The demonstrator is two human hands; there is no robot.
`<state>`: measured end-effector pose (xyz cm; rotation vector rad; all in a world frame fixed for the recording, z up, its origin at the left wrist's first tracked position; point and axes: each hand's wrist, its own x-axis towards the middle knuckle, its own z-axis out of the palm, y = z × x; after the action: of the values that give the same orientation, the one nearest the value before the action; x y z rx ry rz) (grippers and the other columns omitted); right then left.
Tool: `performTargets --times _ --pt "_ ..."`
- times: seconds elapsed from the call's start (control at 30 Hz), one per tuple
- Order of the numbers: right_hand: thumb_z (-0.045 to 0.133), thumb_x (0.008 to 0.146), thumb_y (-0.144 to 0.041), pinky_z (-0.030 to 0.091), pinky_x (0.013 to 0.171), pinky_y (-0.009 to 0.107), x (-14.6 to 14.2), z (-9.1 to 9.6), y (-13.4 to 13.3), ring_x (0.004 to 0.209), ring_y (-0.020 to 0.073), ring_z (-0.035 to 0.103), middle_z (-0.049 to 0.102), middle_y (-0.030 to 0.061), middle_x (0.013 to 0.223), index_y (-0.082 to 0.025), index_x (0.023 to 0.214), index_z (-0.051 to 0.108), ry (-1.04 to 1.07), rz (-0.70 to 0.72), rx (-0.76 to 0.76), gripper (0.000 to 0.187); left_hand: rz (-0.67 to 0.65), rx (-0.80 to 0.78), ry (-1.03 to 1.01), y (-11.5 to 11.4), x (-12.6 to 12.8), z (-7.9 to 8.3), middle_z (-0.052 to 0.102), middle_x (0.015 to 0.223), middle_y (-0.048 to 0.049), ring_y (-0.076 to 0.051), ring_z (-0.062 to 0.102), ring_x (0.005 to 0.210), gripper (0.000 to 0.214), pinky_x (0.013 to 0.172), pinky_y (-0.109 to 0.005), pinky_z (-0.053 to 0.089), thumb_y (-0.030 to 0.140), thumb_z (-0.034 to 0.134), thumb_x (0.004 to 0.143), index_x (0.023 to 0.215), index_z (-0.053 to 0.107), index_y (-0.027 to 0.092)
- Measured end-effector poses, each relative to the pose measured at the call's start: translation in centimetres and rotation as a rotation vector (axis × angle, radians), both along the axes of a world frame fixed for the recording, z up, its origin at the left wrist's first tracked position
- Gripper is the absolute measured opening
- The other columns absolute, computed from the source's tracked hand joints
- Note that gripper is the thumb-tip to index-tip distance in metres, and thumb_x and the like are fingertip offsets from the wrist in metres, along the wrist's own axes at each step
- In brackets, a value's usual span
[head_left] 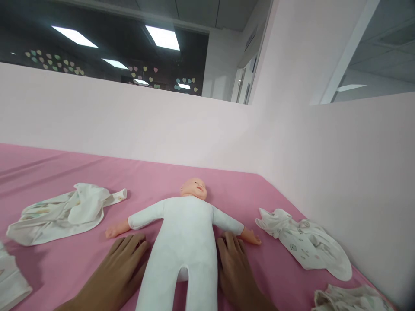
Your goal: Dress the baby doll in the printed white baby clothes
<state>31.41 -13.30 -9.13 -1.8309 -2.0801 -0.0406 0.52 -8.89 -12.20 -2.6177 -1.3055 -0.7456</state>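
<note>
A baby doll [188, 224] with a white cloth body lies on its back on a pink sheet, arms spread and head at the far end. My left hand [125, 261] rests on the sheet beside the doll's trunk, below its arm, fingers extended and slightly bent, holding nothing. On the other side, my right hand [234, 263] lies close against the doll's trunk, under its other arm, its fingers also extended with nothing visible in them. Whether the right fingers touch the doll's body, I cannot tell.
White printed baby clothes [69, 211] lie at the left, with another white cloth [11, 276] at the left edge. A printed baby garment [306, 242] and a greyish cloth [350, 300] lie at the right. White walls [145, 125] and windows border the pink sheet [129, 172].
</note>
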Motion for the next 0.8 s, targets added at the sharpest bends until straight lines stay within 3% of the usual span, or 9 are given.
performTargets --times 0.1,0.37,0.53,0.8 --pt "0.044 0.078 -0.002 0.034 0.099 0.05 0.0 0.1 0.0 0.108 0.032 0.048 0.056 0.0142 0.113 -0.016 0.099 0.062 0.0 -0.008 -0.012 0.031 -0.005 0.034 0.002 0.3 -0.3 -0.4 0.062 0.105 -0.0072 -0.026 0.054 0.092 0.023 0.087 -0.044 0.04 0.036 0.044 0.099 0.1 0.063 0.024" --pt "0.044 0.079 -0.002 0.036 0.093 0.049 0.0 0.1 0.2 0.1 0.0312 0.049 0.06 0.0115 0.104 -0.017 0.09 0.062 -0.021 0.027 0.031 0.026 0.006 -0.057 0.017 -0.2 0.0 0.6 0.059 0.102 -0.0081 -0.029 0.052 0.092 0.021 0.084 -0.047 0.038 0.034 0.043 0.099 0.095 0.06 0.023" --pt "0.045 0.079 -0.002 0.035 0.096 0.05 0.0 0.1 0.2 0.102 0.0311 0.049 0.058 0.0129 0.104 -0.017 0.088 0.062 0.004 -0.003 0.018 0.024 0.011 -0.107 0.008 -0.2 -0.1 0.3 0.058 0.099 -0.0074 -0.028 0.051 0.091 0.021 0.085 -0.047 0.037 0.033 0.043 0.1 0.093 0.06 0.022" --pt "0.045 0.078 -0.001 0.037 0.093 0.049 0.0 0.2 0.1 0.099 0.0305 0.049 0.055 0.0139 0.109 -0.016 0.092 0.061 0.014 -0.011 -0.01 0.027 -0.012 0.001 -0.052 -0.1 -0.1 0.2 0.061 0.097 -0.0072 -0.026 0.053 0.088 0.018 0.083 -0.044 0.038 0.031 0.045 0.098 0.096 0.061 0.022"
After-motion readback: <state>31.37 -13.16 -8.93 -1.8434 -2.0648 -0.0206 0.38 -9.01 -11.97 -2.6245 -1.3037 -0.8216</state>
